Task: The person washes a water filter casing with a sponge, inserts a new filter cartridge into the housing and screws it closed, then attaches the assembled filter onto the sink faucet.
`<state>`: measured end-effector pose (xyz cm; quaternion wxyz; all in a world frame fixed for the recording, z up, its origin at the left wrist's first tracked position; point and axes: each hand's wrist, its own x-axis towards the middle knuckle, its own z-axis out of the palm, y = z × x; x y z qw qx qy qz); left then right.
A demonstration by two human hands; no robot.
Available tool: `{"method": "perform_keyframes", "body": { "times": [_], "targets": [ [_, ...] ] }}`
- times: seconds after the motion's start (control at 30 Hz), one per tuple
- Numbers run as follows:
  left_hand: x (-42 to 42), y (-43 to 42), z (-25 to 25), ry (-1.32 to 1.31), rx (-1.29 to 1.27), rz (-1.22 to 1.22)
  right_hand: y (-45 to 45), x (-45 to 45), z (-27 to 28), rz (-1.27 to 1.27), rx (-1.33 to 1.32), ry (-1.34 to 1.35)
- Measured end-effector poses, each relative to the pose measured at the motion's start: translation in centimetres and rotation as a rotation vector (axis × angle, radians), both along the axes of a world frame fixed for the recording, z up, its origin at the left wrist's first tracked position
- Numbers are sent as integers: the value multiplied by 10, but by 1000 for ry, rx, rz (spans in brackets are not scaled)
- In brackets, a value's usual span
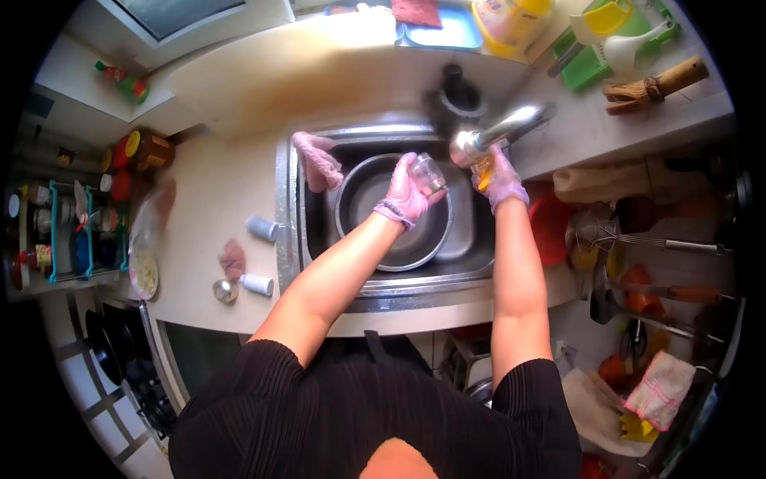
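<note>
- Over the pot [346, 233] in the sink [288, 219], the gloved left hand [403, 194] has its fingers wrapped around a small clear jar [428, 172]; the jar lies tilted in the grasp, above the pot's far right part, apart from the metal.
- To the right of it, at the sink's far right side, the gloved right hand [503, 180] is just under the head of the faucet [507, 130]. Something yellow-orange [483, 175] shows at its fingers; whether they are clamped on it or on part of the faucet, I cannot tell.
- The two hands are well apart, with the faucet head between them, nearer the right one.
- My reading of the step: the jar is being cleaned or rinsed at the sink. No stream of water can be made out.
- If rinsing is meant, the next move would call for bringing the jar's mouth and the faucet head into line over the pot, with a firm hold, since wet gloves on smooth walls could slip.
- Left of the sink, on the counter [195, 207], lie two pale cylinders [259, 228], a small round metallic piece [225, 290] and a crumpled pinkish item [232, 260].
- A pink cloth [321, 164] hangs over the sink's far left corner.
</note>
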<state>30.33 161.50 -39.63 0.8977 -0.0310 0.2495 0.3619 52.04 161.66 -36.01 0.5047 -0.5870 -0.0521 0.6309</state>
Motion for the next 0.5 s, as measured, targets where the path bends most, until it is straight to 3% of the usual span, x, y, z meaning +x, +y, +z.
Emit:
{"method": "perform_keyframes", "body": {
  "times": [0.07,0.17,0.27,0.37,0.43,0.5],
  "targets": [
    [11,7,-8,-28,-31,22,5,-9,11,-30,-40,-79],
    [24,13,-10,7,-3,23,19,2,-8,127,25,4],
    [32,16,-10,18,-28,78,29,4,-24,73,91,70],
    [36,21,-17,-105,-91,97,27,22,-28,218,106,202],
    [34,22,-18,-257,-17,42,29,18,-31,150,75,149],
    [36,19,-12,-134,-25,61,25,8,-30,84,41,97]
  ]
}}
